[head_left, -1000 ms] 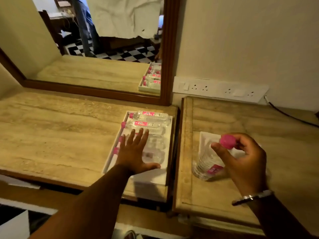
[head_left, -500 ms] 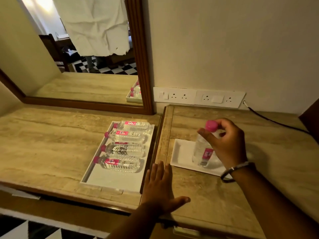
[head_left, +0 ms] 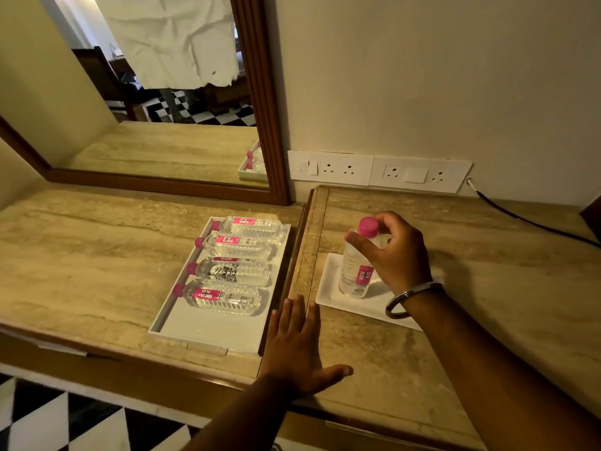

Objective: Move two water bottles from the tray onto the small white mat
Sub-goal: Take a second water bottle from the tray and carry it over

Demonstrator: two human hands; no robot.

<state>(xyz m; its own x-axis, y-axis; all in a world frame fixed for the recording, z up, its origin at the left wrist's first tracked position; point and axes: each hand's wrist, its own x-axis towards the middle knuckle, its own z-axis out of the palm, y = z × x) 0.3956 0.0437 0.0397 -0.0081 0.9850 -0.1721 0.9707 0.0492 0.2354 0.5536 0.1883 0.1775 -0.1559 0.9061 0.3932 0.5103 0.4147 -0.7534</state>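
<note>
My right hand (head_left: 395, 252) has its grip clamped around the neck of an upright water bottle (head_left: 356, 271), fingers curled just under the pink cap (head_left: 368, 226). The bottle stands on the near-left part of the small white mat (head_left: 328, 288), which lies on the right-hand bench (head_left: 471, 262). Holding it high at the neck lets me steady it while the base settles flat, and I judge it is seated, though I cannot tell if any weight hangs from my fingers.

My left hand (head_left: 297, 349) lies flat on the bench edge between tray and mat, fingers spread apart, holding nothing. It looks like a brace for my lean to the right.

On the left bench the white tray (head_left: 208, 333) holds four bottles on their sides, pink caps pointing left, lined up from far to near. The nearest bottle (head_left: 221, 297) is closest to my free hand, so I judge it the easy one to take second. The empty near end of the tray leaves room to get fingers around it.

One bottle placed, one to go. The mat's right portion is hidden under my wrist, so I would stand the second beside the first with care not to knock it over.
</note>
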